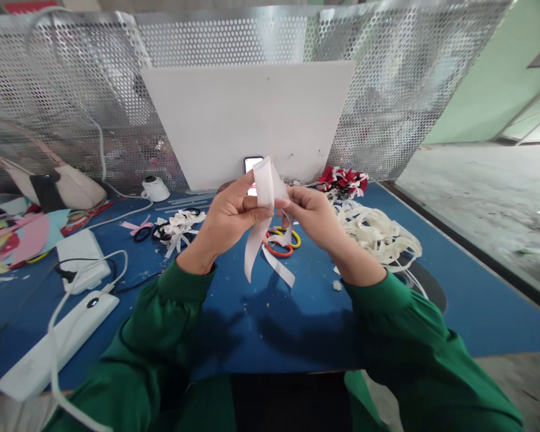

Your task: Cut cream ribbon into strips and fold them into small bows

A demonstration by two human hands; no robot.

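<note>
A white ribbon (264, 185) is folded into a loop above the middle of the table, its tails hanging down. My left hand (234, 213) pinches the loop between thumb and fingers. From the other side my right hand (312, 213) is closed on the ribbon close to the left fingertips. Beneath the ribbon, scissors with a red ring handle (279, 252) and a yellow ring handle (296, 239) lie on the table, partly covered by the tails. A phone (254, 162) stands behind my hands, mostly hidden by them and the ribbon.
Cream ribbon (378, 231) lies heaped on the right, with red and white bows (344, 179) behind. White bows on dark hair ties (180, 228) lie left. Power banks (58, 342) with cables, a white cup (155, 189) and a handbag (67, 183) are further left. A white board (252, 114) stands behind.
</note>
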